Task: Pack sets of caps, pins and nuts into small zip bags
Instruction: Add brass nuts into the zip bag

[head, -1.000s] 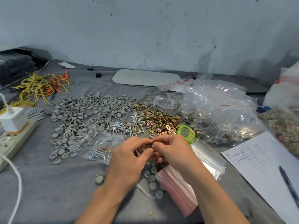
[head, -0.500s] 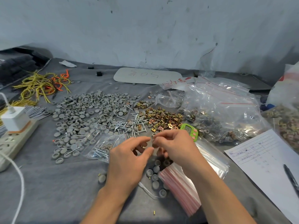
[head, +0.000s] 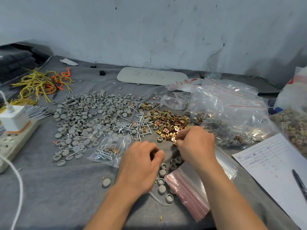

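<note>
A wide spread of grey caps (head: 86, 117) lies left of centre on the grey cloth. Silver pins (head: 131, 127) and a heap of gold nuts (head: 167, 122) lie to their right. My right hand (head: 196, 143) is at the near edge of the nut heap, its fingertips pinching a nut. My left hand (head: 141, 163) hovers beside it with fingers curled and thumb against the index; what it grips is hidden, apparently nuts. A small filled zip bag (head: 108, 150) lies left of my left hand. Loose caps (head: 162, 171) and a stack of empty red-striped zip bags (head: 187, 193) lie between my wrists.
Large clear bags of packed parts (head: 232, 117) fill the right. A lined paper sheet (head: 274, 163) with a pen (head: 299, 183) lies at the right edge. A power strip (head: 15, 138) with a white charger (head: 14, 118) sits at the left, yellow wires (head: 38, 83) behind it.
My hands, pinched together a second ago, have come apart. The right hand has reached forward to the nut heap and the left has dropped back a little.
</note>
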